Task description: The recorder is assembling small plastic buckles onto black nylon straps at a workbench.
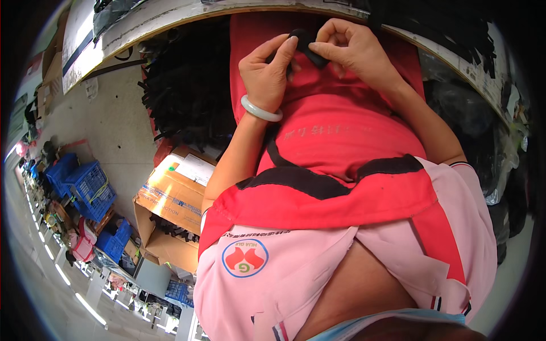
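Over my lap, at the top of the head view, both hands pinch a small piece of black fabric (302,41). My left hand (267,71), with a pale bangle (261,109) on its wrist, grips the piece's left side between thumb and forefinger. From the other side my right hand (354,52) pinches it with thumb and bent fingers. The piece looks folded or curled; its exact kind cannot be made out. Beneath the hands spreads my red apron (335,136), which has black trim.
A worn table edge (187,18) curves just beyond my hands. Dark strips of material (187,85) hang in a heap at the left, with an open cardboard box (176,193) nearer. Blue crates (91,190) stand farther left. Clear plastic bags (463,119) lie at the right.
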The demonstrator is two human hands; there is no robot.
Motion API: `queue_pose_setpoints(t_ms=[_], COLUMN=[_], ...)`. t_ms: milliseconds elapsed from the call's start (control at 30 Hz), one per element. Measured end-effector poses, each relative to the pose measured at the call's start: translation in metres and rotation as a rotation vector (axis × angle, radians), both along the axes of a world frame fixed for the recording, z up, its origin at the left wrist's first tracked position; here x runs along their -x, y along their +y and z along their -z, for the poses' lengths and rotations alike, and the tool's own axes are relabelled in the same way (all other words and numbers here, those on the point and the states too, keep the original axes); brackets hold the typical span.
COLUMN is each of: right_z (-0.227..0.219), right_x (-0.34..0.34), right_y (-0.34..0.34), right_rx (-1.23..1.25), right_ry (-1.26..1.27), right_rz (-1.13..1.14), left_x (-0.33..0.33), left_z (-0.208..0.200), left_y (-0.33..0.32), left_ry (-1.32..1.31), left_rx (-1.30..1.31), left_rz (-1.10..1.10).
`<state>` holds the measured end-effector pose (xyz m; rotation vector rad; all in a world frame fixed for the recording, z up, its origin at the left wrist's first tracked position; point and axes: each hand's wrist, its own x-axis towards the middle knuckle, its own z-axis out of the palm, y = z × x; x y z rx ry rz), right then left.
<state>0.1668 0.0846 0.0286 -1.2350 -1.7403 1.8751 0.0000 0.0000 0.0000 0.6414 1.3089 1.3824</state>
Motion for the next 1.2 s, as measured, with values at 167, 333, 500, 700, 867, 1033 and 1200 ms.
queue_pose_setpoints(t_ms=[167,333,500,700,867,1033,1200], right_z=[0.004,0.002,-0.003,0.004,0.006,0.016,-0.003], right_x=[0.015,0.008,0.01,0.012,0.014,0.01,-0.03], right_y=[-0.004,-0.004,-0.007,-0.006,-0.002,0.0,0.011], right_rx=[0.061,0.112,0.067,0.038,0.222,0.257,-0.68], right_ry=[0.193,0.173,0.129,0.201,0.232,0.245,0.023], right_rz=[0.177,0.088,0.1,0.161,0.135,0.041,-0.051], left_x=[0.002,0.003,-0.001,-0.001,0.005,0.024,0.116], left_z=[0.007,0.006,0.003,0.003,-0.001,-0.023,-0.05], left_y=[0.003,0.001,0.0,0.003,0.0,-0.014,-0.069], left_ry=[0.115,0.054,0.083,0.123,0.153,0.112,0.124], left_rx=[-0.171,-0.124,-0.132,-0.175,-0.187,0.06,0.089], left_rz=[-0.031,-0.059,-0.08,-0.03,0.013,0.23,0.048])
